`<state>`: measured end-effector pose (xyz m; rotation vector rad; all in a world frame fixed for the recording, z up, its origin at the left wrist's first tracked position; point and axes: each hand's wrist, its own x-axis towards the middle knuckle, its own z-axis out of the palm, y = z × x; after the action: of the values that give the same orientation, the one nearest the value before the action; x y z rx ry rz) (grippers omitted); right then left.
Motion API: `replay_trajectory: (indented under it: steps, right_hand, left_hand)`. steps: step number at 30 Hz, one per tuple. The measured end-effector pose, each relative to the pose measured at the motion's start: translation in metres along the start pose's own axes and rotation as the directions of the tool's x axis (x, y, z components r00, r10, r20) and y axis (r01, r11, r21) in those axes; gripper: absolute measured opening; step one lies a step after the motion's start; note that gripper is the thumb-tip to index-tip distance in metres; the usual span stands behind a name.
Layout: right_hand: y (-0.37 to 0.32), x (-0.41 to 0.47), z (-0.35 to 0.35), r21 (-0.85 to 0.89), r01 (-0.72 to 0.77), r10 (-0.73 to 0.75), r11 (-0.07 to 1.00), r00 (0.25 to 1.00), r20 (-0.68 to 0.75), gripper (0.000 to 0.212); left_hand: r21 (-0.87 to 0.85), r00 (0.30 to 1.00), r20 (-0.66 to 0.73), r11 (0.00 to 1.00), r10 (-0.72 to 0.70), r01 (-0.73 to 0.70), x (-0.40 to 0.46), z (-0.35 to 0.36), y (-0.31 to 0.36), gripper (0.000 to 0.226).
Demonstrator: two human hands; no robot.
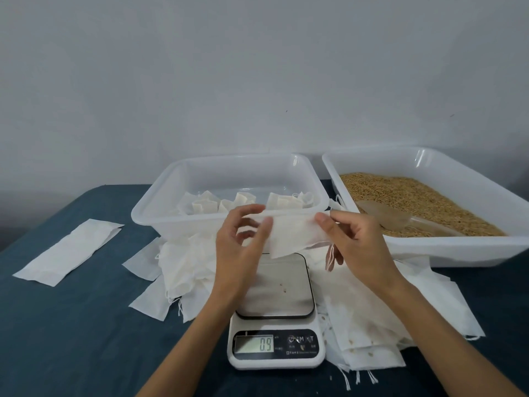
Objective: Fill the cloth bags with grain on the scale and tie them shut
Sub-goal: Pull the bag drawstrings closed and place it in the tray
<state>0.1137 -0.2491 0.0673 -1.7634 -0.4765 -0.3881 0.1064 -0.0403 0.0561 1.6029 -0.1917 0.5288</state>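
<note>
Nearest the camera, on the dark blue table (71, 325), sits one white scale (276, 319); its steel platform is bare apart from a few stray grains, and the display reads 0.9. Loose piles of empty cloth bags (380, 305) lie flat on both sides of it, overlapping too much to count, with one long white sheet (67, 252) lying apart to the left. Just above the platform both hands hold a single empty cloth bag (294, 234) in the air: the left hand (239, 245) pinches its left edge between thumb and fingertips, and the right hand (359, 243) pinches its right end, with the drawstring (330, 257) dangling below that hand. This looks like the bag's mouth being worked open, so filling of this one has not begun. Beyond the hands are two white plastic tubs. The left tub (229, 164) holds the finished work, roughly six filled, tied bags (204, 207) along its near side, though the tub's rim hides parts of them. The right tub (429, 156) holds a wide bed of grain (415, 202) with one clear scoop (400, 220) resting in it. Judging by the flat piles left, only a small share is done.
</note>
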Motion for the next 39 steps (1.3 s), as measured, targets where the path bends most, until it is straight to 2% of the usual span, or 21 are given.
replay_trajectory:
  steps: [2, 4, 7, 9, 13, 15, 17, 18, 20, 21, 24, 27, 32, 36, 39]
  right_hand:
    - [-0.007, 0.001, 0.0, -0.037, 0.006, -0.004, 0.999, 0.999, 0.047, 0.05]
    - [-0.015, 0.003, 0.001, -0.091, 0.013, -0.002, 0.996, 0.993, 0.12, 0.048]
    - [-0.031, 0.005, 0.001, -0.166, 0.03, 0.012, 0.986, 0.968, 0.251, 0.051]
    - [-0.045, 0.006, -0.002, -0.162, 0.035, 0.01, 0.986, 0.964, 0.267, 0.046]
    - [-0.061, 0.016, -0.024, -0.055, 0.004, 0.004, 0.998, 0.988, 0.153, 0.041]
    - [-0.05, 0.025, -0.05, -0.159, -0.009, 0.014, 0.987, 0.999, 0.029, 0.031]
    - [-0.024, 0.039, -0.088, -0.402, -0.078, 0.055, 0.912, 0.996, -0.069, 0.013]
    - [-0.01, 0.047, -0.109, -0.549, -0.143, 0.114, 0.823, 0.99, -0.088, 0.011]
    - [0.021, 0.058, -0.148, -0.779, -0.274, 0.323, 0.564, 0.941, -0.097, 0.034]
    - [0.034, 0.061, -0.162, -0.838, -0.303, 0.417, 0.453, 0.903, -0.101, 0.045]
    - [0.061, 0.062, -0.184, -0.915, -0.305, 0.566, 0.266, 0.817, -0.108, 0.054]
    - [0.072, 0.065, -0.187, -0.942, -0.268, 0.591, 0.2, 0.8, -0.103, 0.049]
    - [0.075, 0.069, -0.184, -0.965, -0.219, 0.579, 0.142, 0.809, -0.098, 0.037]
    - [0.074, 0.069, -0.185, -0.974, -0.191, 0.558, 0.126, 0.825, -0.089, 0.028]
    - [0.074, 0.069, -0.19, -0.977, -0.192, 0.484, 0.096, 0.867, -0.123, 0.016]
  left_hand:
    - [0.143, 0.981, 0.185, 0.986, 0.059, -0.087, -0.006, 0.002, 0.004, 0.052]
    - [0.27, 0.936, 0.347, 0.95, 0.054, -0.155, -0.012, 0.008, 0.005, 0.07]
    - [0.295, 0.909, 0.41, 0.933, 0.07, -0.205, -0.02, 0.017, 0.002, 0.056]
    - [0.23, 0.92, 0.392, 0.964, 0.032, -0.131, -0.022, 0.018, 0.004, 0.044]
    - [0.114, 0.943, 0.327, 0.993, -0.059, 0.022, -0.023, 0.018, 0.007, 0.026]
    - [0.067, 0.948, 0.308, 0.995, -0.086, 0.068, -0.021, 0.019, 0.005, 0.031]
    - [0.006, 0.941, 0.323, 0.994, -0.103, 0.107, -0.019, 0.019, 0.004, 0.037]
    - [-0.019, 0.937, 0.333, 0.992, -0.108, 0.121, -0.019, 0.019, 0.003, 0.041]
    - [-0.049, 0.928, 0.35, 0.986, -0.13, 0.157, -0.02, 0.019, 0.003, 0.046]
    - [-0.064, 0.923, 0.356, 0.981, -0.148, 0.182, -0.02, 0.019, 0.003, 0.045]
    - [-0.123, 0.912, 0.362, 0.959, -0.196, 0.255, -0.019, 0.019, 0.005, 0.04]
    - [-0.159, 0.915, 0.359, 0.953, -0.187, 0.257, -0.019, 0.019, 0.008, 0.032]
    - [-0.123, 0.921, 0.34, 0.962, -0.188, 0.242, -0.021, 0.019, 0.011, 0.017]
    - [-0.192, 0.913, 0.371, 0.949, -0.167, 0.251, -0.022, 0.019, 0.016, 0.028]
    - [-0.229, 0.917, 0.362, 0.937, -0.169, 0.263, -0.021, 0.018, 0.015, 0.024]
